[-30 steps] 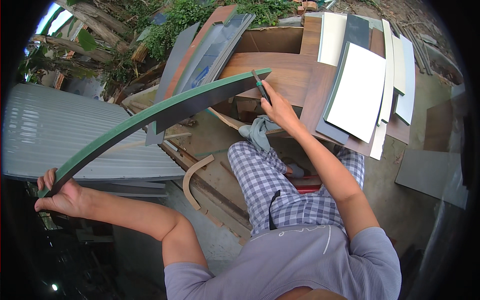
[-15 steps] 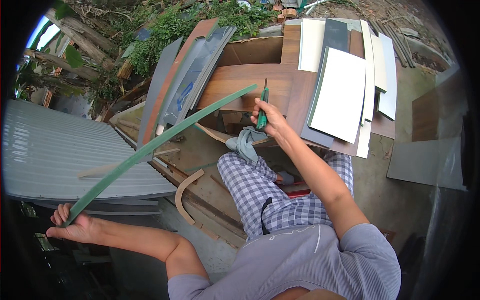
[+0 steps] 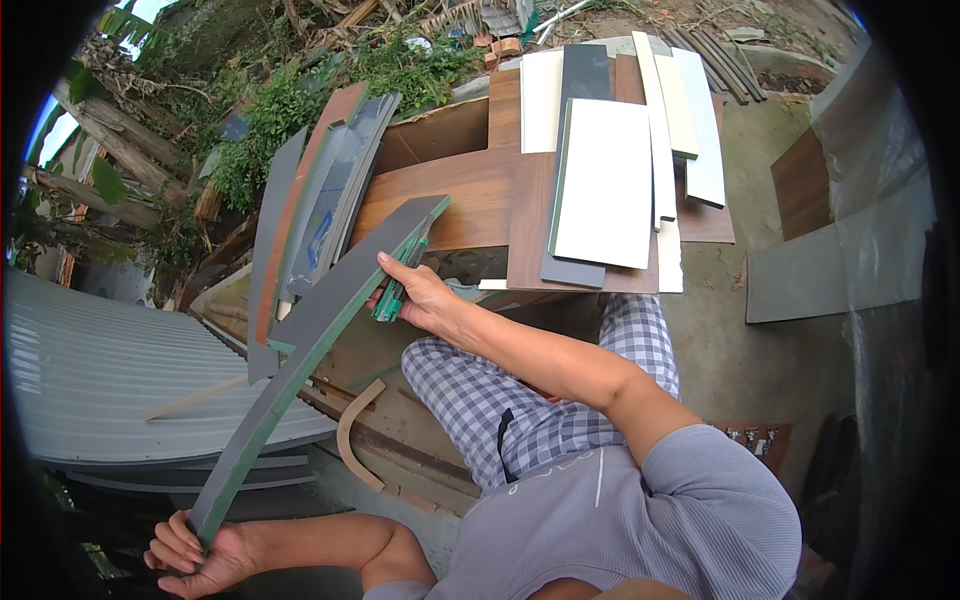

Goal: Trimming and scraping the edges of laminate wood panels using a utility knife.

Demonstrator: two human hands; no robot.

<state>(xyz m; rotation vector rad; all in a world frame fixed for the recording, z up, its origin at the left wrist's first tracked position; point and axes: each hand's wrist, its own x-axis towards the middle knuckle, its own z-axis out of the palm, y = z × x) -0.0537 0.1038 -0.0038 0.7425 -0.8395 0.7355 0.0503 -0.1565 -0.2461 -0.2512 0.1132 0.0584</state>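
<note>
A long dark grey board (image 3: 318, 308) with a green edge slants across my left side, its broad face turned up. My left hand (image 3: 205, 555) grips its lower end, fingers wrapped round it. Close to the far end, my right hand (image 3: 425, 297) holds a slim green-and-black hand tool (image 3: 388, 303) along the board's green edge. The right thumb reaches onto the board. The board partly hides the tool's tip, so I cannot tell whether it touches the edge. A white panel (image 3: 605, 185) lies on a stack of panels beyond my right forearm.
The panels rest on a brown wood-look surface (image 3: 440, 200) ahead of my knees. Several long boards (image 3: 320, 200) lean at its left. Corrugated grey sheeting (image 3: 130, 360) lies at far left, with a curved tan strip (image 3: 350, 440) by my left leg. Grey sheets (image 3: 810, 275) stand at right.
The board has rolled from edge-on to showing its grey face, and its lower end has moved down and right. My right hand has brought the tool left and down against the board.
</note>
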